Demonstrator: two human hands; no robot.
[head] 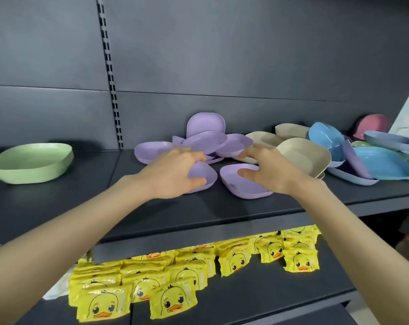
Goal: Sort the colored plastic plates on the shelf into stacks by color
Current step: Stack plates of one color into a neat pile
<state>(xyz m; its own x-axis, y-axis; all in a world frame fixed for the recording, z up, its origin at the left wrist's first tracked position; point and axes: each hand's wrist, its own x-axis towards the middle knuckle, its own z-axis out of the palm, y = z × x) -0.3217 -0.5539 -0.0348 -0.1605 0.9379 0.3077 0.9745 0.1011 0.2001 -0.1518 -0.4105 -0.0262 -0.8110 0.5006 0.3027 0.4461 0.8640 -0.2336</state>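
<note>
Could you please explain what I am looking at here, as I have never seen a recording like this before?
This is one picture from a camera worn on a person's head, looking down at their bare arms; there is no machine. The left hand grips one purple plate, and the right hand rests on another purple plate. The dark shelf holds more purple, beige, blue and dark pink plates in loose piles, and a green plate alone on the left. Yellow duck packets lie on the shelf below.
</note>
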